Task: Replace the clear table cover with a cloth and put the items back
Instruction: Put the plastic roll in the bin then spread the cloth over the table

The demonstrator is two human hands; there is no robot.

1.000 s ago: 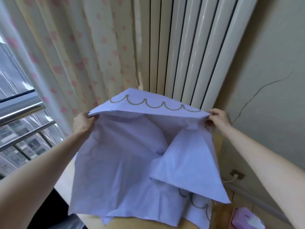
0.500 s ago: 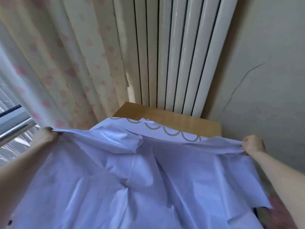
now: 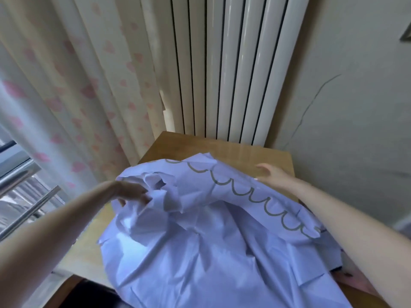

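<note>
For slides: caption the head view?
Crumpled cloth on wooden table: left hand grips it, right hand open near scalloped edge.

**Cloth down on table, not flat**

I see a pale lilac cloth [image 3: 200, 252] lying crumpled over the wooden table [image 3: 233, 150], centre through 6 o'clock. Its grey-green scalloped trim runs from 12 toward 4 o'clock. Folds are bunched at 9–10 o'clock. Table wood is bare at 12 and 8 o'clock.

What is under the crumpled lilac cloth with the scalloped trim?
The light wooden table, bare at its far and left edges. Whatever else lies beneath the crumpled lilac cloth is covered.
</note>
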